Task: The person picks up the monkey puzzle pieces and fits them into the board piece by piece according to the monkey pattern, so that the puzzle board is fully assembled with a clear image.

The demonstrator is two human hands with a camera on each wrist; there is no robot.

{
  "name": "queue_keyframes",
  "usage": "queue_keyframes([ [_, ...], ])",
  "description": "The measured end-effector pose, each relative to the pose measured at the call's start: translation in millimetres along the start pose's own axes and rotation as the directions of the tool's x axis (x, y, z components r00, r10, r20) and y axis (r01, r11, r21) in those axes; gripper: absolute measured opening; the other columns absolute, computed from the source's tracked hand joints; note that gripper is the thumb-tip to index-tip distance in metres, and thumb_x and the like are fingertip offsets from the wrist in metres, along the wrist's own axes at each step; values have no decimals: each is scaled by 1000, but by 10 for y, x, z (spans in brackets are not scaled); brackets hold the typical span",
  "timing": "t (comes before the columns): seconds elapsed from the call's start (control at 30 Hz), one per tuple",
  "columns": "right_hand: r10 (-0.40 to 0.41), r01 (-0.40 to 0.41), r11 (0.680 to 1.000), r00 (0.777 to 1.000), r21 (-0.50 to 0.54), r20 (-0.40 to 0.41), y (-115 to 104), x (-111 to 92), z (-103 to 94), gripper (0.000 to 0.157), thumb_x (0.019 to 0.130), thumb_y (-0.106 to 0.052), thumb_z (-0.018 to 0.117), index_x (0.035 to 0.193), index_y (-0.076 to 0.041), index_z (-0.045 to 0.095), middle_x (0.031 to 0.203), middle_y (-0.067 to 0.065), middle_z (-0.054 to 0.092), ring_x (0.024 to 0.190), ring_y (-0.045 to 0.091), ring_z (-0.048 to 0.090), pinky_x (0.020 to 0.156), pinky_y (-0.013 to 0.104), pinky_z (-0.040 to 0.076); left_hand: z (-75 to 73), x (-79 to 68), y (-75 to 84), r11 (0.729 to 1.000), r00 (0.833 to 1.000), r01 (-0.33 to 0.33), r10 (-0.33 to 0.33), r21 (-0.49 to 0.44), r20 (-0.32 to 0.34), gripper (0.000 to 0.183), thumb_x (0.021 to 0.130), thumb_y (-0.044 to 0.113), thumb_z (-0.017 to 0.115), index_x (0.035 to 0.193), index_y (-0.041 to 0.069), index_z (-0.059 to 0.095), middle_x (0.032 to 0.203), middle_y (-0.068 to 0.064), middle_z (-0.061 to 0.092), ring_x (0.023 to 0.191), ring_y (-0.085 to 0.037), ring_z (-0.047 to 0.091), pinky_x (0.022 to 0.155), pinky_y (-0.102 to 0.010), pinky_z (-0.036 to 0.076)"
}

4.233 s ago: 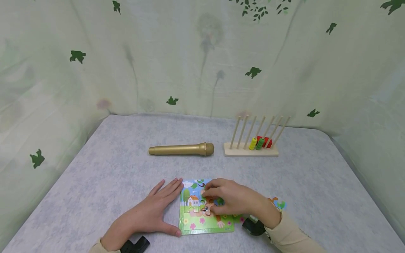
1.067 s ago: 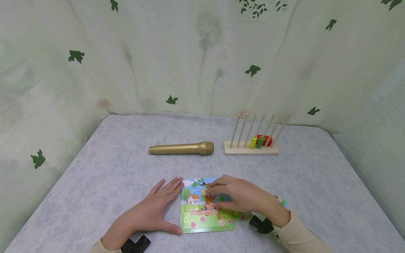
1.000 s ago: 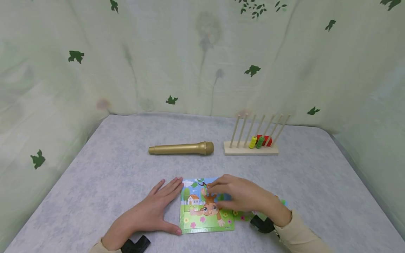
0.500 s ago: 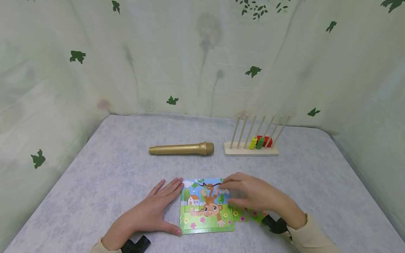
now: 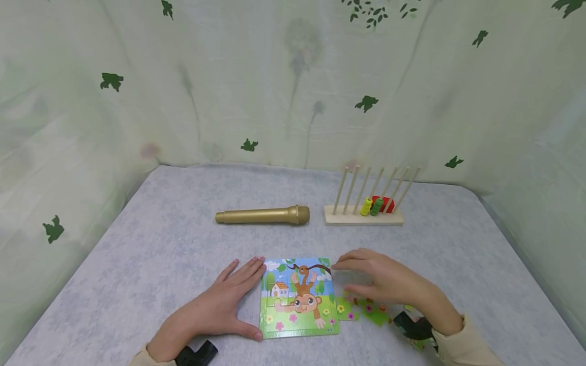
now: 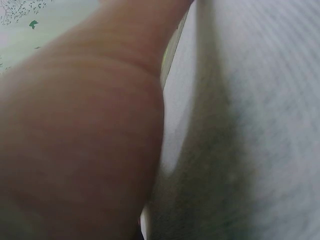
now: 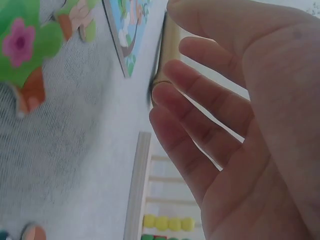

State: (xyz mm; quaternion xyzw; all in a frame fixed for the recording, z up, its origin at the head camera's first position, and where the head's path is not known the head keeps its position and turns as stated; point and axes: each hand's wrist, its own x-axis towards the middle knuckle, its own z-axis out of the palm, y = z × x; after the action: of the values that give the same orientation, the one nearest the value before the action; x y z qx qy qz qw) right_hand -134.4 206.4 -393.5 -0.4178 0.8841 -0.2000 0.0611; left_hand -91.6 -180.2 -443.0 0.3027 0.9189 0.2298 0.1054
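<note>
Fabric in pale green hangs around your table, slightly creased beyond the left edge and printed with dark green bird shapes and faint flower stems. The tabletop is mottled grey-blue, its far edge running straight between the two back corners, the right one rounded.

Left of centre, towards the front, your left hand lies flat with its fingers straight and spread, gripping nothing; the fingertips meet the puzzle's left edge and the thumb its lower left corner. Behind, nearer the table's far edge, a gold microphone lies on its side, head to the right.

The monkey puzzle sits flat at the front middle of the table, with a loose green piece close against its right edge.

Farther back, right of the microphone, stands a wooden peg rack with yellow beads, green beads and something red.

Your right hand is just beside the puzzle's upper right side, fingers loosely bent, a clear gap to the thumb, holding nothing. Below it lie more puzzle pieces, some partly hidden by your wrist, well in from the table's right edge
</note>
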Motion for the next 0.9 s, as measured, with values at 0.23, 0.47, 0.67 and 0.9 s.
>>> queue_keyframes([
  [0.23,34,-34,999,999,-14,-14,71,-118,-18,40,100,-37,69,136,-20,68,132,-8,65,122,15,61,99,41,57,-1,-2,1,1000,1000,2,-2,-1,0,131,69,83,73,164,6,26,173,-7,16,160,-26,14,125,-43,-4],
  [0.47,84,-85,996,996,2,3,100,-230,-57,39,99,-34,72,135,-19,68,133,-7,65,122,17,62,98,41,57,2,-3,1,1000,1000,2,-2,3,-3,130,69,83,73,164,6,26,173,-6,16,160,-26,14,126,-40,-6],
  [0.67,128,-128,992,992,16,12,121,-319,-79,39,97,-31,74,134,-19,69,131,-6,65,120,18,62,95,41,58,15,-7,-9,1000,1000,-9,9,10,-8,130,70,83,72,164,6,26,173,-7,16,160,-26,15,123,-25,-15],
  [0.9,157,-157,987,988,28,9,159,-400,-90,42,97,-38,73,135,-20,68,132,-5,65,120,20,63,94,41,59,12,7,-13,1000,1000,11,-11,-1,7,131,69,84,72,164,8,24,174,-5,14,161,-25,13,126,-44,-4],
])
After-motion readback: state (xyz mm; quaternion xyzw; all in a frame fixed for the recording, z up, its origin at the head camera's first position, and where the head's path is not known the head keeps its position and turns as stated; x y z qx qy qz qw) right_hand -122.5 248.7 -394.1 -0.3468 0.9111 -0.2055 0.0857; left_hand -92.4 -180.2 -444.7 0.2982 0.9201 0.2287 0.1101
